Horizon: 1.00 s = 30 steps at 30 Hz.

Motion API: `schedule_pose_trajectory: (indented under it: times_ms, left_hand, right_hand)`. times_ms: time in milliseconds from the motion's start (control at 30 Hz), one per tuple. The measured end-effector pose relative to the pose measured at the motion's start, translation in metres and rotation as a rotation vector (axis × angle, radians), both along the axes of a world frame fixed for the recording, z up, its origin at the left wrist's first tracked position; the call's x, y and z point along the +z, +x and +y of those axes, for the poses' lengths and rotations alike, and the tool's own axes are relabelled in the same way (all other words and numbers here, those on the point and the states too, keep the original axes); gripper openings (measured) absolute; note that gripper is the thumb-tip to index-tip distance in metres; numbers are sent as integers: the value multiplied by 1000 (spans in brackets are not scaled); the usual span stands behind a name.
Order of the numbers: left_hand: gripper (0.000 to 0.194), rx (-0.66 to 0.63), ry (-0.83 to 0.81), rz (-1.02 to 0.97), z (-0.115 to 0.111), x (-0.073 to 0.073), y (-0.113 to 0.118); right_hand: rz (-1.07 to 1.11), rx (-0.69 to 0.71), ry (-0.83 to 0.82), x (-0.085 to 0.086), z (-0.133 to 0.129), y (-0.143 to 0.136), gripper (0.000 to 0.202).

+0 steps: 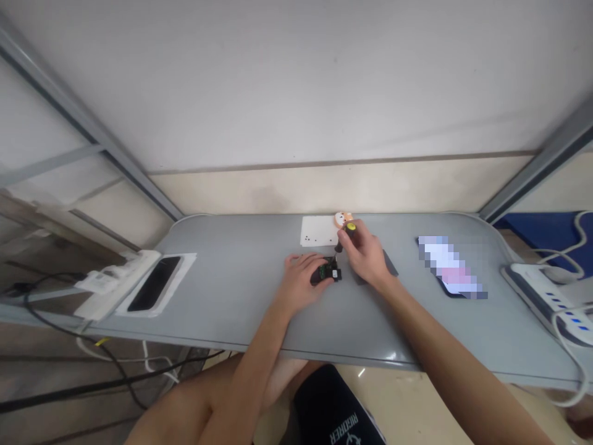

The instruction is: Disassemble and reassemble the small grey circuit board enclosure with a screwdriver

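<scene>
Near the middle of the grey table (222, 290), my left hand (303, 279) is closed around a small black device (328, 272) with a green circuit board showing. My right hand (365, 252) grips a screwdriver (351, 230) with a dark handle and a yellow end. The screwdriver points down, its tip at the device's upper right part; exact contact is too small to tell. Behind the device lies a white card (317, 230) bearing several tiny dark screws. A round orange and white animal-faced item (341, 219) sits at the card's right corner, partly behind my right hand.
A flat dark piece (390, 264) lies partly under my right hand. Rightward are a lit phone (451, 269) and a white power strip (551, 296). Leftward, a black-screened phone (155, 284) lies on white paper beside another power strip (123, 284). Cables hang at both ends.
</scene>
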State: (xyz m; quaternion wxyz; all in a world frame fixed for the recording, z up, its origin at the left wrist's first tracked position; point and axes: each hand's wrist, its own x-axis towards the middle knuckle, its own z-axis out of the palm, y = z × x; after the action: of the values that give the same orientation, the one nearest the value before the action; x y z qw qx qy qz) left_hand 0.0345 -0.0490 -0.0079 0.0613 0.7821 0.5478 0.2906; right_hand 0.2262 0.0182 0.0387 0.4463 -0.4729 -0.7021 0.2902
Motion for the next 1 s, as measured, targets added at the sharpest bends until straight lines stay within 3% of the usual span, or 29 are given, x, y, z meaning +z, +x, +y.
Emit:
schedule_pose_trajectory:
  times_ms: [667,1000]
  left_hand:
    - [23,-19,-3,5,0,4,0]
    - [20,-12,6,13,1,3,1]
  right_hand:
    - [22,0,4,2,0,-2,34]
    - [143,96,35,3,9,-9,29]
